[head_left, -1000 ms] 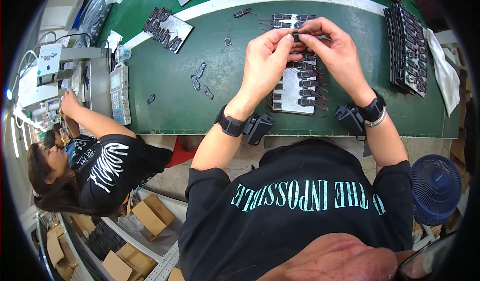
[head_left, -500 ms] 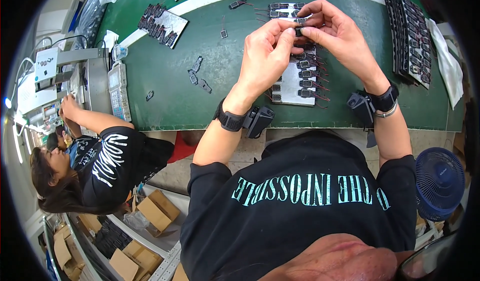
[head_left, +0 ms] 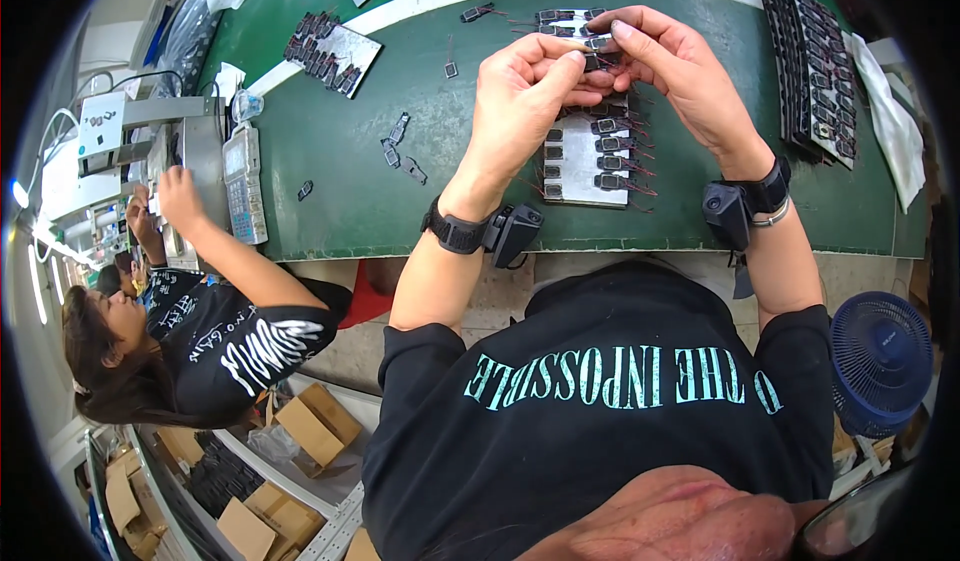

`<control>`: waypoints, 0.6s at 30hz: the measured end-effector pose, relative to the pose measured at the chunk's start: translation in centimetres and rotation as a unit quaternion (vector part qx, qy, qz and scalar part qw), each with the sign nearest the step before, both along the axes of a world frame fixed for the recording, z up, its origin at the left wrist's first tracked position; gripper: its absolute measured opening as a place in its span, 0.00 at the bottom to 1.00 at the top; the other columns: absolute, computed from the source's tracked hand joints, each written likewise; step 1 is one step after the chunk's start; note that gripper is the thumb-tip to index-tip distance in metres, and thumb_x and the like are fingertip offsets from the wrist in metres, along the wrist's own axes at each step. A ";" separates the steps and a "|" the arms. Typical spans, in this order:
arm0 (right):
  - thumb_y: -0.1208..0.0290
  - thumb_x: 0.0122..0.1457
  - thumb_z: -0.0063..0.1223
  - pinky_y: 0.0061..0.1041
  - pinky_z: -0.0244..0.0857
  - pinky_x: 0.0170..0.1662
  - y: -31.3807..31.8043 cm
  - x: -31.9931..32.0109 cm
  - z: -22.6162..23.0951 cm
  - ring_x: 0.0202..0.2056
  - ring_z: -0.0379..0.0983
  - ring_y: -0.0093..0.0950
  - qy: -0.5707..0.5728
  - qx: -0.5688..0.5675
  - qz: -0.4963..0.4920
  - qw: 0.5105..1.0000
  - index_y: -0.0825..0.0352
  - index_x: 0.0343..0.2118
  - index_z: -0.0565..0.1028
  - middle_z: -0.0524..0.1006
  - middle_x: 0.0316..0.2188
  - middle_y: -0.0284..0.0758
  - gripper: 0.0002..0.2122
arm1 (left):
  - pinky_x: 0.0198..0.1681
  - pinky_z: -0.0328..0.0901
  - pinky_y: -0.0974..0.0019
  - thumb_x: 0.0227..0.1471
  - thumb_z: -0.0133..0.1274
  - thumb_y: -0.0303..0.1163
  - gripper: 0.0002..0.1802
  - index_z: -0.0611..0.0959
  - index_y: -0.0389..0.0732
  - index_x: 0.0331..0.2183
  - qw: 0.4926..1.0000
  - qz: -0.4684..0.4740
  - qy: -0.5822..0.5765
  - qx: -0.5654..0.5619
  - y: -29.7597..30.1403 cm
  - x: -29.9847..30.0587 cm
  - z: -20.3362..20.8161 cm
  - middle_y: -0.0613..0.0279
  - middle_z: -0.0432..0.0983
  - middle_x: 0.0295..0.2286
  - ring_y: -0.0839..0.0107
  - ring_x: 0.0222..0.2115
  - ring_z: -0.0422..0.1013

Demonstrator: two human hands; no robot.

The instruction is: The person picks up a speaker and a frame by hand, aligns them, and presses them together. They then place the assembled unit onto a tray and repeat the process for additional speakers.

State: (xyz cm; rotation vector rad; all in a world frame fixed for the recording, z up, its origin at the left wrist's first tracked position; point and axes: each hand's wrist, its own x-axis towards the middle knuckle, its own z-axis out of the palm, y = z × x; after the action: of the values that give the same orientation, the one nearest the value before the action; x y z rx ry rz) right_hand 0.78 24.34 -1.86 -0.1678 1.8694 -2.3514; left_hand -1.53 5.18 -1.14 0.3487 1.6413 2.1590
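Now a black part [head_left: 598, 62] is pinched by the left hand [head_left: 525, 91]. Fingers of the right hand [head_left: 685, 66] are curled nearly together; their hold cannot be told.

Across the front of the wearer's black shirt [head_left: 590, 471], a single line of large, pale turquoise capital letters [head_left: 620, 379] is printed, seen upside down, with its end toward the right partly lost in the fabric's curve. On the co-worker's black shirt [head_left: 215, 396], bold, jagged white lettering [head_left: 280, 346] is spread over the near side, and smaller white words [head_left: 205, 333] are set in short rows beside it. A tiny pale mark is borne on the blue fan's hub [head_left: 886, 339], too small to be made out.
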 end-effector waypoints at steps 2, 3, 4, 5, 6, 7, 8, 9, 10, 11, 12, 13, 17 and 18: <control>0.67 0.64 0.51 0.14 0.65 0.40 -0.2 0.1 0.2 0.33 0.68 0.14 0.016 0.024 -0.003 1.000 0.68 0.50 0.74 0.75 0.33 0.27 0.14 | 0.38 0.76 0.70 0.60 0.49 0.24 0.09 0.76 0.28 0.39 1.000 -0.004 0.014 -0.012 0.0 -0.1 -0.3 0.50 0.81 0.31 0.68 0.33 0.79; 0.68 0.64 0.51 0.14 0.65 0.40 -0.3 0.2 0.3 0.33 0.68 0.14 0.031 0.049 -0.006 0.998 0.68 0.49 0.74 0.75 0.33 0.26 0.14 | 0.38 0.76 0.70 0.60 0.49 0.24 0.09 0.76 0.28 0.39 1.000 -0.004 0.014 -0.012 0.0 -0.1 -0.4 0.50 0.81 0.31 0.68 0.33 0.79; 0.68 0.63 0.52 0.14 0.64 0.40 -0.4 0.2 0.4 0.33 0.68 0.14 0.045 0.073 -0.010 0.996 0.68 0.49 0.75 0.75 0.33 0.26 0.14 | 0.39 0.76 0.70 0.60 0.49 0.25 0.09 0.77 0.29 0.39 1.000 -0.003 0.026 -0.017 0.1 0.0 -0.5 0.51 0.80 0.32 0.68 0.34 0.79; 0.68 0.63 0.52 0.14 0.64 0.40 -0.4 0.2 0.2 0.33 0.68 0.14 0.045 0.073 -0.010 0.996 0.68 0.49 0.75 0.75 0.33 0.26 0.14 | 0.39 0.76 0.69 0.60 0.50 0.25 0.09 0.78 0.29 0.40 0.999 -0.003 0.038 -0.021 0.1 0.0 -0.6 0.52 0.80 0.32 0.67 0.34 0.79; 0.68 0.63 0.53 0.14 0.64 0.40 -0.3 0.1 0.1 0.33 0.68 0.14 0.041 0.074 -0.008 0.996 0.68 0.49 0.74 0.75 0.33 0.26 0.14 | 0.39 0.76 0.69 0.60 0.50 0.26 0.09 0.78 0.30 0.40 0.998 -0.003 0.050 -0.025 0.1 0.0 -0.8 0.53 0.80 0.33 0.67 0.35 0.79; 0.68 0.63 0.53 0.14 0.64 0.40 -0.3 0.1 -0.1 0.33 0.68 0.14 0.037 0.076 -0.006 0.996 0.68 0.49 0.74 0.75 0.33 0.26 0.14 | 0.39 0.76 0.69 0.60 0.50 0.26 0.09 0.78 0.30 0.40 0.998 -0.003 0.050 -0.025 0.2 0.0 -0.9 0.53 0.80 0.33 0.67 0.35 0.79; 0.68 0.62 0.54 0.14 0.64 0.40 -0.3 0.0 -0.2 0.33 0.68 0.14 0.033 0.077 -0.004 0.996 0.67 0.49 0.74 0.75 0.33 0.26 0.15 | 0.40 0.76 0.69 0.61 0.49 0.27 0.10 0.78 0.30 0.40 0.997 -0.004 0.067 -0.040 0.3 0.0 -1.0 0.52 0.80 0.33 0.66 0.35 0.79; 0.68 0.62 0.54 0.14 0.64 0.40 -0.2 0.0 -0.3 0.33 0.68 0.14 0.033 0.077 -0.004 0.996 0.67 0.49 0.74 0.75 0.33 0.26 0.15 | 0.40 0.76 0.68 0.61 0.49 0.27 0.11 0.78 0.29 0.41 0.995 -0.004 0.083 -0.055 0.3 0.0 -1.2 0.51 0.80 0.34 0.66 0.36 0.79; 0.68 0.62 0.54 0.14 0.64 0.40 -0.2 0.0 -0.3 0.33 0.68 0.14 0.033 0.077 -0.005 0.996 0.67 0.50 0.74 0.75 0.33 0.26 0.15 | 0.41 0.76 0.68 0.61 0.48 0.28 0.12 0.78 0.29 0.42 0.993 -0.005 0.099 -0.070 0.3 0.0 -1.3 0.50 0.80 0.34 0.65 0.36 0.79; 0.68 0.62 0.55 0.14 0.64 0.40 -0.2 0.0 -0.2 0.33 0.68 0.14 0.032 0.076 -0.005 0.997 0.67 0.50 0.73 0.75 0.33 0.26 0.15 | 0.41 0.76 0.68 0.61 0.48 0.28 0.12 0.78 0.29 0.42 0.993 -0.004 0.098 -0.069 0.3 0.0 -1.1 0.50 0.80 0.34 0.65 0.36 0.79; 0.68 0.62 0.55 0.14 0.64 0.40 -0.2 0.0 0.0 0.33 0.68 0.14 0.031 0.075 -0.004 0.997 0.67 0.51 0.73 0.75 0.33 0.26 0.16 | 0.42 0.76 0.67 0.62 0.48 0.28 0.13 0.77 0.29 0.43 0.997 -0.016 0.060 -0.037 0.2 0.0 -0.7 0.49 0.80 0.35 0.65 0.36 0.79; 0.68 0.62 0.55 0.14 0.64 0.40 -0.1 -0.1 0.2 0.33 0.68 0.14 0.030 0.076 -0.003 0.997 0.67 0.51 0.73 0.75 0.33 0.26 0.16 | 0.42 0.75 0.66 0.62 0.47 0.29 0.14 0.77 0.29 0.44 0.999 -0.028 0.021 -0.004 0.0 0.0 -0.4 0.48 0.80 0.35 0.64 0.37 0.79; 0.68 0.62 0.55 0.14 0.64 0.41 0.3 -0.1 0.8 0.34 0.68 0.14 -0.003 0.086 0.000 0.996 0.66 0.52 0.71 0.75 0.33 0.26 0.17 | 0.44 0.75 0.65 0.63 0.45 0.30 0.16 0.76 0.28 0.46 0.999 -0.046 -0.014 0.011 -0.3 0.1 0.2 0.45 0.80 0.37 0.62 0.38 0.79; 0.68 0.62 0.54 0.14 0.64 0.41 0.3 -0.1 0.7 0.34 0.68 0.14 -0.003 0.091 0.003 0.996 0.66 0.52 0.71 0.75 0.34 0.26 0.17 | 0.44 0.75 0.65 0.64 0.44 0.31 0.17 0.75 0.28 0.47 0.999 -0.050 -0.011 0.002 -0.3 0.1 0.3 0.44 0.79 0.37 0.61 0.38 0.79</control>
State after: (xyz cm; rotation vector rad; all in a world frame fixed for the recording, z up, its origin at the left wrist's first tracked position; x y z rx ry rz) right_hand 0.68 24.66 -1.15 -0.1459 2.0629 -2.1611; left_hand -1.39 4.89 -0.87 0.3977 1.5733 2.0865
